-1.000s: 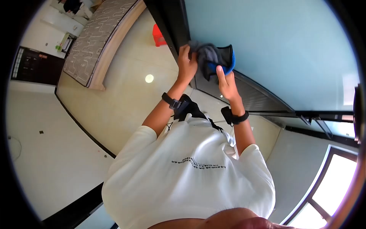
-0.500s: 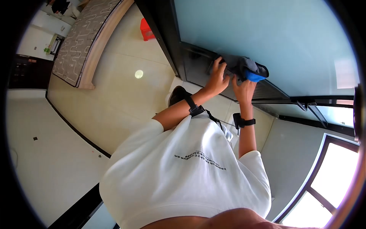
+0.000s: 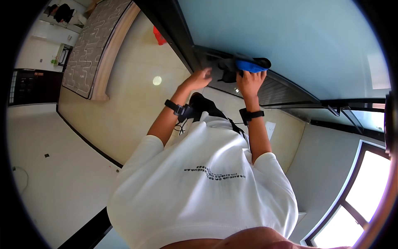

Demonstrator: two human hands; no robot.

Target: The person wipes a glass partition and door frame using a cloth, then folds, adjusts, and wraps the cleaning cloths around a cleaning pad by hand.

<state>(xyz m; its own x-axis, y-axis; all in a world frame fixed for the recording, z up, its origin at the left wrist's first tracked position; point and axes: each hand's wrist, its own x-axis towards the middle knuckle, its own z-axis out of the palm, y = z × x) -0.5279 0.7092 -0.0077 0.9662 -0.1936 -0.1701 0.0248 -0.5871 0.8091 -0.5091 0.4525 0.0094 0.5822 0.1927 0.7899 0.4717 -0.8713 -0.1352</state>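
My right hand (image 3: 250, 85) is closed on a blue and black soft item (image 3: 251, 66) with a dark rim, its exact kind unclear. The item is held up against the lower part of a frosted glass door (image 3: 282, 29). Dark, strap-like parts (image 3: 227, 72) hang beside it on the left, in front of the door's black lower panel. My left hand (image 3: 200, 79) is apart from the item, fingers loosely bent and holding nothing, close to the door's dark edge. Each wrist wears a black band.
A bare mattress (image 3: 97, 43) on a wooden bed base stands at the upper left. Behind the door edge is a red stool (image 3: 159, 36). Another person (image 3: 64, 13) is at the far upper left. A window (image 3: 365, 182) is at the lower right.
My left hand has let go and drawn back to the left, away from the item. My right hand has moved left and slightly up with the blue and black item.
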